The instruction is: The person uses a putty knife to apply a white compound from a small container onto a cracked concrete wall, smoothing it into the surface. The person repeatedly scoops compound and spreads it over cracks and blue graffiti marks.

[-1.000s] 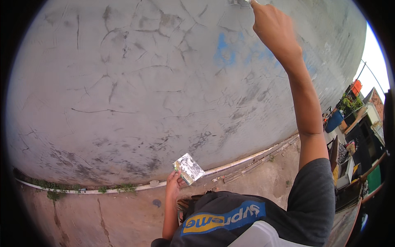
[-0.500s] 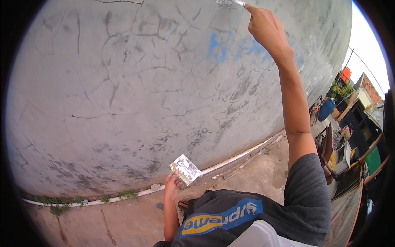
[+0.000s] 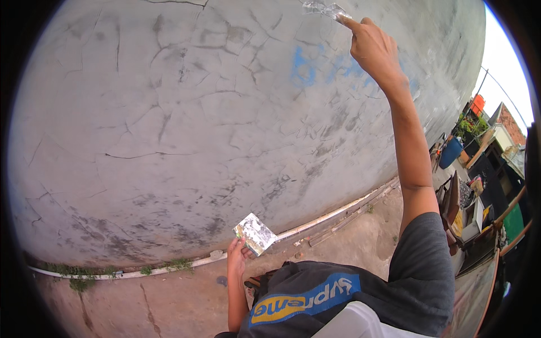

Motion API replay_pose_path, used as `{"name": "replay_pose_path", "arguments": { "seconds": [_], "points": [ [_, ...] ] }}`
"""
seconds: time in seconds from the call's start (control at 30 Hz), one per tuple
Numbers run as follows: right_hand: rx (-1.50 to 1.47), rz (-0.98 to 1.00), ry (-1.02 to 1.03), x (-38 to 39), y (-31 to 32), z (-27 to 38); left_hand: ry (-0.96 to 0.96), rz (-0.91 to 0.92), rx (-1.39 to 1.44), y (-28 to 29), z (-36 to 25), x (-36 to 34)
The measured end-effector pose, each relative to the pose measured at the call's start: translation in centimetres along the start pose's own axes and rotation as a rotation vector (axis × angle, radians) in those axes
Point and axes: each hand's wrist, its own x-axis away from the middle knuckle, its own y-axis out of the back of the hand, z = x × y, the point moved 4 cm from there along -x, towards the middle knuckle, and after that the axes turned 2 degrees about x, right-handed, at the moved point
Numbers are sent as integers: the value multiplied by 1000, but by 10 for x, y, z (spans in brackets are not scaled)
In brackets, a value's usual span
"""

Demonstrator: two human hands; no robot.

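Observation:
High on the grey cracked wall (image 3: pixel 186 129), my right hand (image 3: pixel 376 53) is closed around what looks like a putty knife (image 3: pixel 327 9). Its shiny, white-smeared blade lies at or very near the wall's surface; contact is hard to make out. My right arm is stretched far up. Low down near the wall's foot, my left hand (image 3: pixel 239 254) grips a small rectangular board (image 3: pixel 256 233) by its lower left edge. White and grey paste covers much of the board's face. Below the blade, blue paint marks (image 3: pixel 304 66) show on the wall.
A white pipe (image 3: pixel 197 262) runs along the foot of the wall, with tufts of weeds (image 3: pixel 81 279) beside it. Bare, cracked ground (image 3: pixel 186 304) lies below. Off to the right are a blue barrel (image 3: pixel 451 152), stacked household items and a wooden-framed structure.
My right hand and the putty knife have come slightly down and to the right, showing more of the blade. The whole view has shifted a little. My left hand still holds the board.

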Motion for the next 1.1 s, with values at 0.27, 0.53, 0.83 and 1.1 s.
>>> {"name": "replay_pose_path", "arguments": {
  "seconds": [0.27, 0.53, 0.83, 1.1],
  "points": [
    [-112, 41, 281, -29, 18, -25, -19, -43, 22, -12, -4, 11],
    [10, 102, 391, -39, 17, -35, -25, -35, 10, -8, 6, 5],
    [27, -19, 479, -39, 20, -15, -27, -30, 8, -10, 7, 3],
    [-523, 187, 257, 4, 5, -28, -44, -62, 90, 3, 21, -11]
  ]
}}
